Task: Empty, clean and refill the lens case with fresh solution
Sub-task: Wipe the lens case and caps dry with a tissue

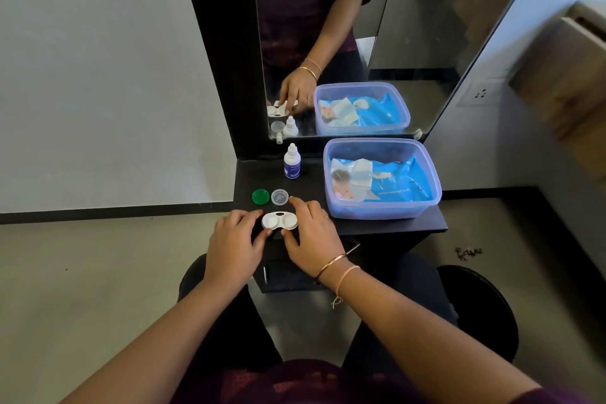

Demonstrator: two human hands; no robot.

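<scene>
A white two-well lens case (pixel 278 220) lies on the black shelf (pixel 393 226), its wells uncovered. My left hand (pixel 234 244) grips its left end between thumb and fingers. My right hand (pixel 313 236) holds its right end, fingers curled over it. Just behind the case lie a green cap (pixel 260 196) and a clear cap (pixel 279 197). A small white solution bottle (pixel 292 162) with a blue label stands upright farther back, near the mirror.
A clear plastic tub (pixel 382 207) with blue packets and wipes fills the shelf's right half. A mirror (pixel 360 26) rises behind the shelf. The shelf's front edge is just below the case; a drawer handle (pixel 265 275) sits underneath.
</scene>
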